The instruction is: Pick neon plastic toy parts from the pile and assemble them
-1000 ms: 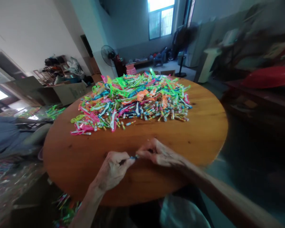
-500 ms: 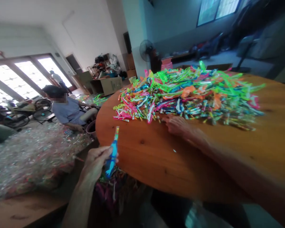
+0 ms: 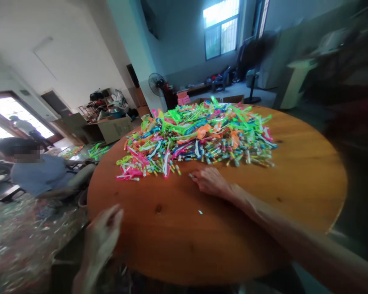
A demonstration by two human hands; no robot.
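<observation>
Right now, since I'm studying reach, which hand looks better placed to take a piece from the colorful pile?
Likely the right hand: it is just short of the pile, though it seems to pinch a small pale piece. The left hand, blurred, is farther away, near the edge of the table.

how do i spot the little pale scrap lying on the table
Find the big rounded wooden table with the colourful pile heaped along its far side. On the bare wood nearer the camera, just below the right hand in the picture, lies the pale scrap. Unlike the bright heaped pieces, it is tiny, whitish and lies alone.
</observation>
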